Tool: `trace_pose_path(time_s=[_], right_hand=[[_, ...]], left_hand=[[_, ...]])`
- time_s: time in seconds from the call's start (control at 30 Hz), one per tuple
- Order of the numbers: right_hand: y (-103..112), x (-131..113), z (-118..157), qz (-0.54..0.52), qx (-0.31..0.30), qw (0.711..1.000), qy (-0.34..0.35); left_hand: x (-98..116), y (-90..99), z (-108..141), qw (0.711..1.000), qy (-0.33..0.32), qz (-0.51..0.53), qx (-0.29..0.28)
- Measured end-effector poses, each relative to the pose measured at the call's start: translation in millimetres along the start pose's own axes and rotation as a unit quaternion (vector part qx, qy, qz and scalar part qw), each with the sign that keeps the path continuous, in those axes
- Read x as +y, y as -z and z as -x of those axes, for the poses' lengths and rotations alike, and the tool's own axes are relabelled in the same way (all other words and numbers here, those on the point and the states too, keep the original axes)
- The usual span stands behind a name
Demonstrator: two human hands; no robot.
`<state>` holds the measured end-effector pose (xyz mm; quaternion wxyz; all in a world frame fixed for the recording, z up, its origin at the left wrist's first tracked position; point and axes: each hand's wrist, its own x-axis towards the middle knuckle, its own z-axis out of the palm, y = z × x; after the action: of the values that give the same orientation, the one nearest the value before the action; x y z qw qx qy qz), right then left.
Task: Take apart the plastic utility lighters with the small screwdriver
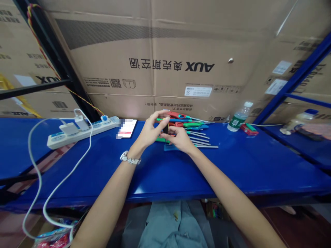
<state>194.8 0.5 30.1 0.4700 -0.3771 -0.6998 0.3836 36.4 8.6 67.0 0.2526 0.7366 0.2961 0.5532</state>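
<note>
Both my hands meet over the table around a small dark item (166, 128) with a bit of yellow at its top; its kind is hard to make out. My left hand (152, 128), a silver bracelet (130, 158) at its wrist, closes on it from above and the left. From the right, my right hand (179, 137) pinches its lower part. Behind and under the hands lies a pile of long-nosed lighters with red, green and blue handles, among them a green lighter (192, 124). Their metal rods (200, 141) point right, and my hands hide part of the pile.
A white power strip (74, 132) with plugged-in chargers and looping white cables lies left, beside a phone (126, 128). Right of the lighters stand a water bottle (239, 117) and a small red box (249, 129). A large cardboard carton (160, 41) walls off the back.
</note>
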Motion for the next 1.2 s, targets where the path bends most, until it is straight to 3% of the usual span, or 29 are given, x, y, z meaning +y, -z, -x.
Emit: trace_pose_path(time_s=[0.07,0.17,0.23,0.37,0.47,0.57,0.73,0.83,1.0,1.07,1.2], right_hand=[[6,-1,-1,-0.036,-0.05,0.998,-0.026],[8,-4,0,-0.052,-0.08,0.995,-0.028],[4,-5,0,-0.042,-0.033,0.999,-0.007],[-12,-1,0,-0.007,0.135,0.99,0.042],[-18,4,0,0.023,0.17,0.984,0.044],[-11,4,-1,0.01,0.116,0.993,0.032],[9,-2,-2,0.005,-0.026,0.999,0.027],[11,-3,1,0.04,-0.033,0.998,0.047],[1,1,6,0.069,0.015,0.993,0.098],[-1,2,5,0.045,-0.018,0.995,0.087],[1,1,1,-0.001,-0.088,0.993,0.077]], left_hand=[[0,4.1,1,0.999,0.014,0.024,-0.037],[1,5.5,2,0.998,0.034,0.042,-0.039],[2,3.0,2,0.999,0.029,0.043,-0.009],[2,-5.4,0,0.998,0.01,0.015,0.055],[0,-9.8,0,0.997,0.015,-0.014,0.077],[0,-8.8,1,0.997,0.006,-0.015,0.069],[3,3.0,2,0.998,0.021,0.051,-0.029],[1,7.8,2,0.999,0.019,0.037,-0.033],[-1,4.3,3,0.998,-0.016,-0.045,0.033],[2,2.3,3,0.998,-0.027,-0.051,0.03],[7,2.2,3,0.999,-0.034,-0.018,-0.027]])
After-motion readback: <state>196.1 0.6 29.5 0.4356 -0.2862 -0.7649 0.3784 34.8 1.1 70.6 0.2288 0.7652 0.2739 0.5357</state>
